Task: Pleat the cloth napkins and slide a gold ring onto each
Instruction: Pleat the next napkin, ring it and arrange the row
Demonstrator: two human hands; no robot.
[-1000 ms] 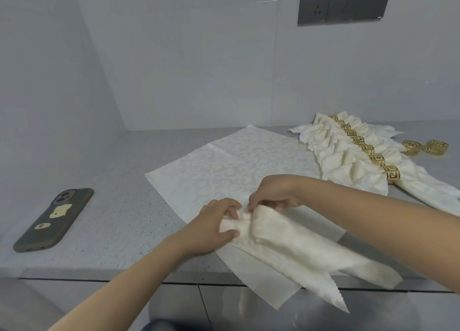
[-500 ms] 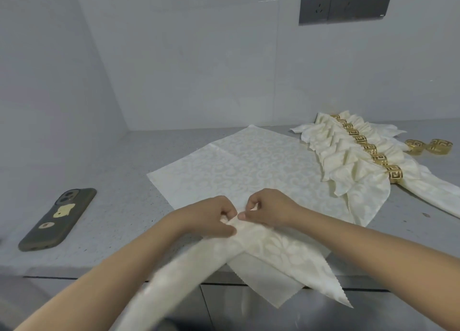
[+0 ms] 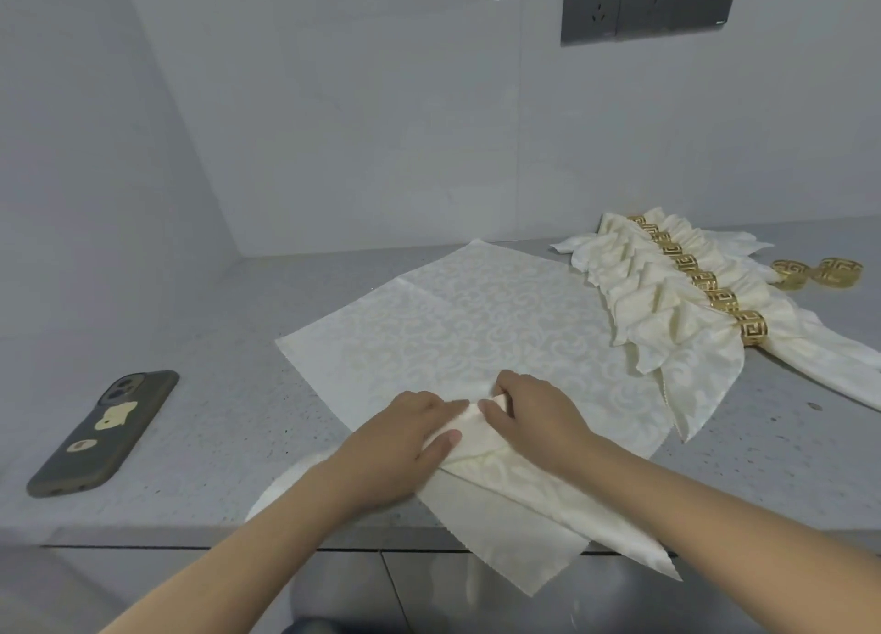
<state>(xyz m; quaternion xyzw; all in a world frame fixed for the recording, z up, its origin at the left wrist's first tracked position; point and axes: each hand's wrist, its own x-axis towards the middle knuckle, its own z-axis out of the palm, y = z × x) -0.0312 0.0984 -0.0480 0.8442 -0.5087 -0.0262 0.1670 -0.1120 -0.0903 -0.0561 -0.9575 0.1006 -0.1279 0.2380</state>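
At the counter's near edge, the left hand and right hand pinch a pleated napkin, fingers curled on its folds, tails hanging over the edge. It lies on a flat napkin. Left, a phone. Farther right, ringed napkins, then two loose rings.

Napkin under my hands: cream woven cloth, soft sheen, raised scroll pattern, pinked edges.
Pleated napkins: the same cloth.
Rings on them: shiny gold metal, cut-out key pattern.
Loose rings: the same glossy metal.
Bench: grey speckled stone, smooth, matt.
Phone case: dull, dark.
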